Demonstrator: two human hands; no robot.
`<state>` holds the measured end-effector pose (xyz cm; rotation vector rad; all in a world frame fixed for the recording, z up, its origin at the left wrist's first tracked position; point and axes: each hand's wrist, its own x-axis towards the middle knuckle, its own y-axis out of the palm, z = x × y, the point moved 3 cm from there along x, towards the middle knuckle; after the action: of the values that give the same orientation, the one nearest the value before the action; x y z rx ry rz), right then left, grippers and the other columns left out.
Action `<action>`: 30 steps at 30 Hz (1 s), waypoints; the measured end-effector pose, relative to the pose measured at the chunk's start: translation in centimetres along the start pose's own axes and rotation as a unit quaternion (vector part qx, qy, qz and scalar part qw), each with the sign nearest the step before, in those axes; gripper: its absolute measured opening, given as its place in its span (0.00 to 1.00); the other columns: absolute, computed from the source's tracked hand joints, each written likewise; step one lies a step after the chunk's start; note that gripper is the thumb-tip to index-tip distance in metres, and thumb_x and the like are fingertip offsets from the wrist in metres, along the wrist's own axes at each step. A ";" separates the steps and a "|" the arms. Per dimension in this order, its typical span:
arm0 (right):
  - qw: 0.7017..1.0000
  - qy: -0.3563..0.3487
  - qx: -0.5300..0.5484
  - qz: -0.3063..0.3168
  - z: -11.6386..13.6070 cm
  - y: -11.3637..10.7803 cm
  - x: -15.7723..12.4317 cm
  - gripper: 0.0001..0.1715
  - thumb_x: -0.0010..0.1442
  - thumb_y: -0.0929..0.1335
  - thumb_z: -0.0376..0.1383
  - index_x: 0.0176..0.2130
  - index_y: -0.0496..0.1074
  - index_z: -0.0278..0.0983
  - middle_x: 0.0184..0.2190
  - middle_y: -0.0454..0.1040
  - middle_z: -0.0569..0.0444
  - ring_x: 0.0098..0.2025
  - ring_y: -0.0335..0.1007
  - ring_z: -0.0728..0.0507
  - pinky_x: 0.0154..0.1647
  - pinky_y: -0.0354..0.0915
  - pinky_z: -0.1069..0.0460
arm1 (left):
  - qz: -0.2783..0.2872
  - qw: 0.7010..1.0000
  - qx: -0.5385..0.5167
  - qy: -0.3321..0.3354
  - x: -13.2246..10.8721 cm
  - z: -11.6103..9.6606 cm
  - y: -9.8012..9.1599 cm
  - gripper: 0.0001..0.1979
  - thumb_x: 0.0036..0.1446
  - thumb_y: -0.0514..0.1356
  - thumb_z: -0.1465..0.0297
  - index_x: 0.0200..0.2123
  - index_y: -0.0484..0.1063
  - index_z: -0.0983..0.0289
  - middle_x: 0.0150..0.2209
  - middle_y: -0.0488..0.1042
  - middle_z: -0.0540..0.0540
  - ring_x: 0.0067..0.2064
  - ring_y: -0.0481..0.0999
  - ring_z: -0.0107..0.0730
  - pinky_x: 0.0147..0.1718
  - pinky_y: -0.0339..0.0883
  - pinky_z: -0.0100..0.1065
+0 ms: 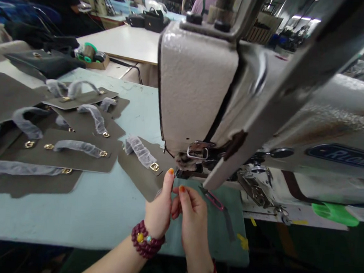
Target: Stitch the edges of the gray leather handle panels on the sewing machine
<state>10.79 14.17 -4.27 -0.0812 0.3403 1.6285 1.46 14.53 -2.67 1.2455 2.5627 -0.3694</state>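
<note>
My left hand (160, 206), wearing a dark red bead bracelet, is at the right edge of a grey bag panel (135, 170). Its thumb points up and the fingers appear closed on that edge, partly hidden. The panel carries a plastic-wrapped handle (140, 151) with gold hardware. Close beside it, my right hand (193, 209) has thumb and fingertips pinched together; anything between them is too small to make out. Both hands are just below the head of a sewing machine (195, 83). Pink-handled thread snips (214, 200) lie right of my right hand.
Several grey panels (82, 160) with wrapped handles overlap on the left of the pale green table (106, 219). A slanted metal bar (266, 105) crosses in front of the machine. A small box (98, 62) with thread spools stands behind. People are in the background.
</note>
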 end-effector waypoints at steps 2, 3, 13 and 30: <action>0.999 -0.017 -0.032 -0.020 0.1 -0.4 0.1 0.19 0.64 0.66 0.44 0.28 0.70 0.34 0.16 0.61 0.61 0.20 0.57 0.53 0.21 0.55 0.59 | -0.017 0.999 -0.005 -0.035 -0.5 0.7 0.8 0.21 0.55 0.58 0.51 0.38 0.76 0.63 0.22 0.73 0.51 0.25 0.75 0.36 0.24 0.68 0.32; 0.998 -0.025 -0.046 -0.028 0.2 -0.6 0.1 0.19 0.64 0.66 0.43 0.27 0.71 0.34 0.17 0.61 0.61 0.20 0.56 0.52 0.21 0.54 0.59 | -0.017 0.999 -0.018 -0.040 -0.8 1.1 1.2 0.22 0.56 0.58 0.51 0.39 0.76 0.64 0.24 0.75 0.52 0.25 0.75 0.36 0.24 0.68 0.33; 0.994 -0.046 -0.073 -0.067 0.8 -0.2 1.2 0.23 0.64 0.64 0.50 0.29 0.72 0.34 0.26 0.72 0.52 0.27 0.66 0.47 0.27 0.64 0.56 | 0.002 0.982 0.053 0.180 1.6 9.1 -9.2 0.22 0.66 0.48 0.59 0.60 0.60 0.58 0.60 0.63 0.61 0.60 0.64 0.46 0.52 0.66 0.45; 0.988 -0.041 -0.148 0.007 1.8 1.1 2.4 0.23 0.63 0.62 0.45 0.21 0.58 0.36 0.20 0.56 0.59 0.25 0.50 0.51 0.25 0.48 0.56 | 0.239 0.544 0.495 0.634 7.3 -4.2 -6.6 0.33 0.61 0.55 0.53 0.66 0.55 0.57 0.57 0.63 0.65 0.56 0.67 0.54 0.55 0.63 0.55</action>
<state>9.73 16.90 -2.98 -0.2372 0.0337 1.6821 -8.66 17.34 -0.56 3.6758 2.4809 -1.2578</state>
